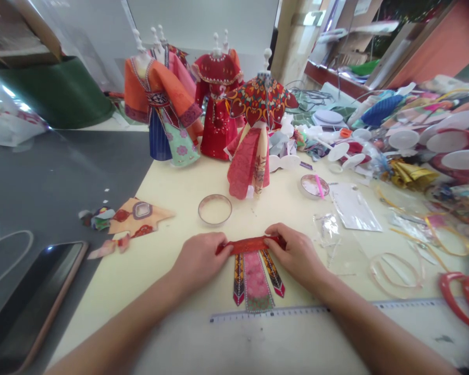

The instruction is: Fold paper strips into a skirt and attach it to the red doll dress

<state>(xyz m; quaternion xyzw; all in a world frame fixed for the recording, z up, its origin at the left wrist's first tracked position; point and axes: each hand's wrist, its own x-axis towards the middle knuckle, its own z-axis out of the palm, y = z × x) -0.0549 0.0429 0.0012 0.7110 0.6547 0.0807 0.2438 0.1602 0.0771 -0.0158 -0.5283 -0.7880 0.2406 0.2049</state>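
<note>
A red paper belt strip (250,244) lies across the cream table (172,260), with three patterned tabs (256,278) hanging from it toward me. My left hand (201,258) pinches the strip's left end, fingers closed on it. My right hand (297,253) pinches the right end the same way. Both hands rest on the table, just beyond a clear ruler (281,311).
Several paper-dressed doll figures (254,125) stand at the back. A round shallow dish (214,209) sits beyond my left hand. Cut paper pieces (135,216) and a phone (35,299) lie left. Red scissors (463,299), plastic bags, white stands and paper scraps crowd the right.
</note>
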